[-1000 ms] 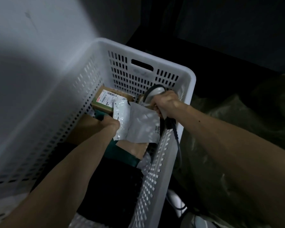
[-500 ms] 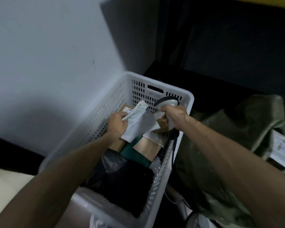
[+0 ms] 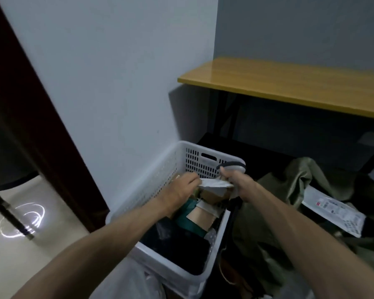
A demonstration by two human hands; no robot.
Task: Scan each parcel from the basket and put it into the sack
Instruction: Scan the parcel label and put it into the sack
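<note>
A pale grey wall (image 3: pixel 117 83) fills the left and middle of the view, with a dark brown door frame (image 3: pixel 30 126) slanting down its left side and pale floor tiles (image 3: pixel 20 255) beyond it. To the right, a yellow wooden tabletop on black legs (image 3: pixel 289 83) juts out from the corner. Below the table lies a crumpled olive-green fabric sack (image 3: pixel 289 184), and a flat white parcel with a printed label (image 3: pixel 333 210) rests on its folds. Just beside the sack, against the wall, stands a white perforated plastic basket (image 3: pixel 156 186). It holds a black bagged parcel (image 3: pixel 181 244) at the near end, then a teal parcel (image 3: pixel 186 214) and a tan cardboard parcel (image 3: pixel 203 215) pressed together further in.

Both forearms reach in from the bottom edge and cover part of the basket's contents. The left hand (image 3: pixel 179 190) has its fingers curled in a pinch on the left edge of a small white plastic mailer (image 3: pixel 214 184) — held flat above the far end of the basket, over the other parcels. The right hand (image 3: pixel 238 182) is closed in a fist round the handle of a grey handheld scanner (image 3: pixel 233 166), whose head sits just above the mailer's right end. Whether this hand also touches the mailer cannot be told. A black cord (image 3: pixel 233 214) drops from the scanner along the basket's right wall — between basket and sack.
</note>
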